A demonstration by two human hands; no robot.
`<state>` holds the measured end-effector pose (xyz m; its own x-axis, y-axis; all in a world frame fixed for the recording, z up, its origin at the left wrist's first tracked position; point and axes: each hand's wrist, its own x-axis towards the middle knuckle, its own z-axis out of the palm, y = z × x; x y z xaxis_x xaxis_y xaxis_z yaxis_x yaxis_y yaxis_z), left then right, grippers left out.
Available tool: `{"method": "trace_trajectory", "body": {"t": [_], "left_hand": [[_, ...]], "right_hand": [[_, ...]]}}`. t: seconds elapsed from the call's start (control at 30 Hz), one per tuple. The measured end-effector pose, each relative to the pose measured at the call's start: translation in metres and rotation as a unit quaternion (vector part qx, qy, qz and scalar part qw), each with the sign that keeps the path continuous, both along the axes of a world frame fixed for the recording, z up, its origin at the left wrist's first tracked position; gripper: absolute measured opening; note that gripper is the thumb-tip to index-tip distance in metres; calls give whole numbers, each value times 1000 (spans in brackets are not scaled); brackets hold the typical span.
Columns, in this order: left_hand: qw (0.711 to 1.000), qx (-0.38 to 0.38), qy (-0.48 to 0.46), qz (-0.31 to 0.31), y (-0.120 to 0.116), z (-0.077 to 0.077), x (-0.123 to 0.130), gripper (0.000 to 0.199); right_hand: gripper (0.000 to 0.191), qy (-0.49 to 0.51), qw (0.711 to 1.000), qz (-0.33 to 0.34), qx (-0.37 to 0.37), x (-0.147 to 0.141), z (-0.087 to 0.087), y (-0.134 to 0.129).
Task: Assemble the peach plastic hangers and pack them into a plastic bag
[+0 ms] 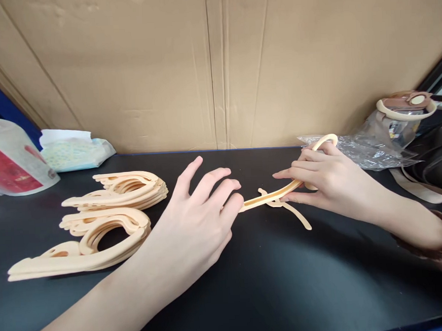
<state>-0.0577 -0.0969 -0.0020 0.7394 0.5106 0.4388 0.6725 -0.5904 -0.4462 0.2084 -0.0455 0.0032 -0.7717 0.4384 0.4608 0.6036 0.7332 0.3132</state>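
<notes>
A cream plastic folding hanger (270, 197) spans the space between my hands, held above the black tabletop. My right hand (318, 175) is closed around its middle, with the curved hook rising past the fingers. At its other end, my left hand (208, 210) has the index finger curled at the tip; its other fingers are raised and spread, and the thumb is mostly hidden. Beneath the held hanger lies a loose cream hanger piece (298, 217). Left of my left hand, folded cream hangers sit in a rear stack (133, 182) and a front stack (78, 262).
A paper roll in printed wrapping (13, 156) and a tissue pack (79, 150) stand at the back left. Crumpled clear plastic (368, 150), a bottle with a brown lid (403, 106) and a black bag (435, 159) are at right. Cardboard (157, 80) walls the back.
</notes>
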Motion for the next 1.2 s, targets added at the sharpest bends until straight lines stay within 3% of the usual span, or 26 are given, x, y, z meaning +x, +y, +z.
{"method": "trace_trajectory", "body": {"t": [0.23, 0.43, 0.53, 0.7, 0.8, 0.93, 1.07, 1.2], "left_hand": [[996, 83, -22, -39, 0, 3, -2, 19], [994, 8, -35, -101, -8, 2, 5, 31], [994, -32, -30, -101, -9, 1, 5, 36], [984, -112, -90, -109, -11, 3, 5, 25], [984, -100, -94, -110, -12, 1, 5, 31], [994, -70, -24, -80, -9, -6, 2, 43], [996, -69, -29, -53, -6, -6, 0, 42], [997, -64, -44, -24, -3, 0, -1, 44]], "right_hand": [[26, -2, 991, 18, -132, -7, -8, 1], [47, 40, 996, -7, -81, -14, -13, -7], [63, 66, 996, -10, -57, -15, -13, -9], [80, 93, 993, -14, -78, -14, -13, -10], [85, 109, 989, -3, -105, -13, -13, -10], [84, 99, 988, -16, -115, -14, -12, -10], [78, 74, 991, -13, -107, -14, -13, -9], [54, 17, 1000, -8, -23, -13, -14, -6]]}}
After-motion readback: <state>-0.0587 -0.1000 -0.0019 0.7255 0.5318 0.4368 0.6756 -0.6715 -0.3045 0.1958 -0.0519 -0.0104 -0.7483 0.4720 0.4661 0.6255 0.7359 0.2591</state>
